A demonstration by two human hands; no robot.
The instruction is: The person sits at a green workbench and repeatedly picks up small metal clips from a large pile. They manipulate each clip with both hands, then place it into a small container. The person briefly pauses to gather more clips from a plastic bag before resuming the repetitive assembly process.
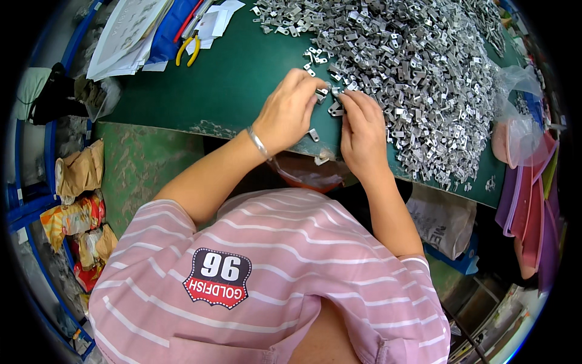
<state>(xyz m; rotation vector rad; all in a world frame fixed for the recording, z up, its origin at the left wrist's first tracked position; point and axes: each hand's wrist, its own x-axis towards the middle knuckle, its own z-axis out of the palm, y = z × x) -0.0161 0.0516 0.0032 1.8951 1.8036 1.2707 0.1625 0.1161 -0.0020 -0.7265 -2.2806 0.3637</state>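
Note:
A large heap of small silvery metal brackets (418,73), each with a hole, covers the right part of the green table (224,85). At the heap's left edge my left hand (287,110), with a bangle on its wrist, pinches a small metal bracket (322,92) between thumb and fingers. Facing it, my right hand (364,130) has its fingers curled down onto another bracket (336,91). More brackets lie beside and under the fingertips, partly hidden. One loose bracket (313,134) rests near the table's front edge, between my wrists.
Yellow-handled pliers (188,51), a blue folder (165,35) and papers (124,36) lie at the back left. Clear plastic bags (527,136) and a pink container (503,142) sit at the right. Below the table edge is a reddish bin (309,176). Blue shelving (36,206) stands at the left.

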